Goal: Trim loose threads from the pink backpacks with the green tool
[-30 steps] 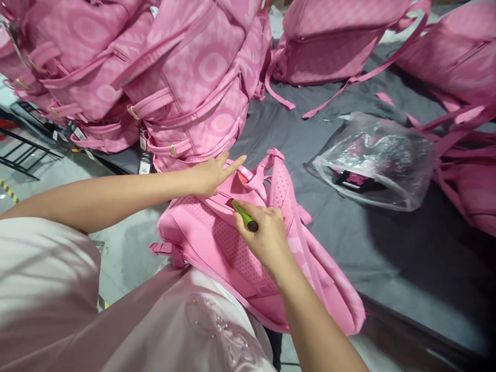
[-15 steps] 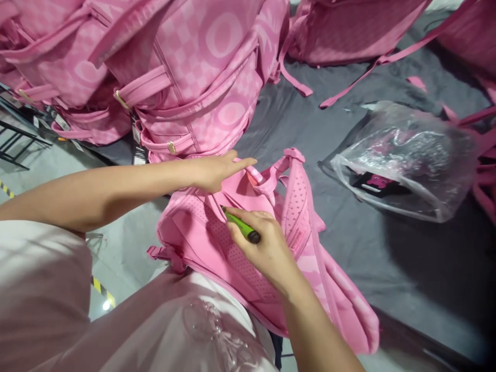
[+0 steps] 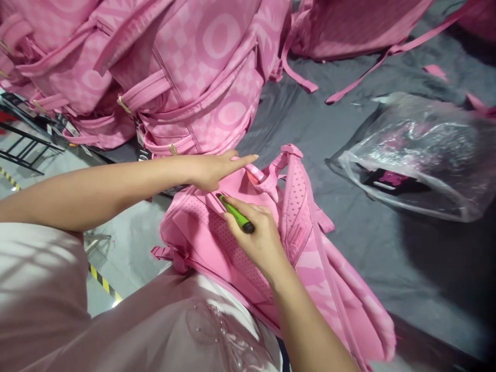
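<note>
A pink backpack (image 3: 232, 248) lies back side up at the near edge of the grey table, its shoulder straps (image 3: 296, 206) running away to the right. My left hand (image 3: 213, 169) rests on the top of the backpack near the carry handle, fingers stretched out and pressing the fabric. My right hand (image 3: 258, 235) is closed round a small green tool with a black end (image 3: 237, 215), and its tip touches the backpack's upper back panel just below my left hand.
A heap of pink checker-patterned backpacks (image 3: 186, 67) fills the far left, with hang tags dangling. More pink backpacks (image 3: 349, 26) lie at the back. A clear plastic bag (image 3: 418, 155) with a dark card inside sits right on the grey table cover (image 3: 406, 258).
The green tool's tip has slid left along the top of the back panel. My left hand has stayed pressed on the backpack. The view has dipped slightly.
</note>
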`<state>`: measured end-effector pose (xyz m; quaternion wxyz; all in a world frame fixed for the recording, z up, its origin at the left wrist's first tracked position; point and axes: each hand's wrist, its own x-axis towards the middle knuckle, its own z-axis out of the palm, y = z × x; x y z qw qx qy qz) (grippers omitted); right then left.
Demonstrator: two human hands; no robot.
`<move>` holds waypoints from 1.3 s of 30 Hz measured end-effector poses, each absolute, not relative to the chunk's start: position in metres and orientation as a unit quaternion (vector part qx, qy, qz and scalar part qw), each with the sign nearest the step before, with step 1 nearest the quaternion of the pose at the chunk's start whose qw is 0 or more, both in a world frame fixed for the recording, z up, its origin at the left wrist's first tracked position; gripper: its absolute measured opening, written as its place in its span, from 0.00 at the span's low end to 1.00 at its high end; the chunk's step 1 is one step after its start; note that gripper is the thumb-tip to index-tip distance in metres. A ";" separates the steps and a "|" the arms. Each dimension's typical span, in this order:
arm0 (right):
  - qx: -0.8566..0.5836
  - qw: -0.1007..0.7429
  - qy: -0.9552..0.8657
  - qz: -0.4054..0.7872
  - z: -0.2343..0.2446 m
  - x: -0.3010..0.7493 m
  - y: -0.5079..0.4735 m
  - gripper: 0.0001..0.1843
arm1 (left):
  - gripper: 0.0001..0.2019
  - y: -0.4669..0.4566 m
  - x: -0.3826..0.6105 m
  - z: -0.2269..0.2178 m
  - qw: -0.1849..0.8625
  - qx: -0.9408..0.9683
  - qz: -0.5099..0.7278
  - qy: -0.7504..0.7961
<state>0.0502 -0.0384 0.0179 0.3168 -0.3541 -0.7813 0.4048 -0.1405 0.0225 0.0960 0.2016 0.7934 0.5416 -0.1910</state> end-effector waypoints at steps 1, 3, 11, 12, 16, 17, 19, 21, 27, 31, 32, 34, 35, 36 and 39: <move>-0.356 0.319 -0.783 0.398 0.018 0.048 -0.039 0.16 | 0.58 0.023 -0.141 0.095 0.198 0.796 -0.188 0.540; -0.368 0.323 -0.785 0.380 0.018 0.044 -0.040 0.16 | 0.58 0.023 -0.141 0.093 0.194 0.792 -0.190 0.546; -0.398 0.322 -0.780 0.360 0.020 0.041 -0.043 0.15 | 0.59 0.023 -0.138 0.089 0.213 0.772 -0.202 0.564; -0.401 0.326 -0.781 0.351 0.020 0.040 -0.044 0.15 | 0.60 0.023 -0.138 0.088 0.215 0.773 -0.200 0.563; -0.400 0.327 -0.778 0.357 0.020 0.036 -0.045 0.15 | 0.60 0.023 -0.138 0.087 0.210 0.774 -0.191 0.566; -0.408 0.327 -0.775 0.354 0.020 0.036 -0.045 0.15 | 0.60 0.022 -0.138 0.087 0.210 0.772 -0.194 0.568; -0.414 0.334 -0.767 0.359 0.021 0.035 -0.044 0.14 | 0.61 0.022 -0.138 0.087 0.210 0.770 -0.200 0.568; -0.407 0.335 -0.755 0.391 0.022 0.037 -0.044 0.14 | 0.63 0.022 -0.138 0.086 0.208 0.775 -0.198 0.563; -0.485 0.340 -0.706 0.388 0.019 0.044 -0.048 0.10 | 0.63 0.022 -0.140 0.082 0.198 0.784 -0.187 0.558; -0.437 0.376 -0.719 0.389 0.013 0.040 -0.048 0.10 | 0.62 0.022 -0.142 0.079 0.211 0.779 -0.178 0.562; -0.428 0.376 -0.724 0.390 0.013 0.039 -0.048 0.10 | 0.62 0.022 -0.143 0.078 0.215 0.780 -0.171 0.562; -0.421 0.380 -0.732 0.377 0.013 0.039 -0.046 0.10 | 0.62 0.022 -0.145 0.075 0.220 0.782 -0.160 0.561; -0.417 0.386 -0.736 0.367 0.013 0.039 -0.046 0.10 | 0.62 0.022 -0.146 0.075 0.222 0.782 -0.157 0.561; -0.412 0.391 -0.740 0.360 0.013 0.040 -0.046 0.11 | 0.62 0.022 -0.146 0.074 0.222 0.781 -0.156 0.562; -0.395 0.392 -0.748 0.362 0.013 0.041 -0.045 0.11 | 0.62 0.021 -0.147 0.073 0.219 0.783 -0.151 0.563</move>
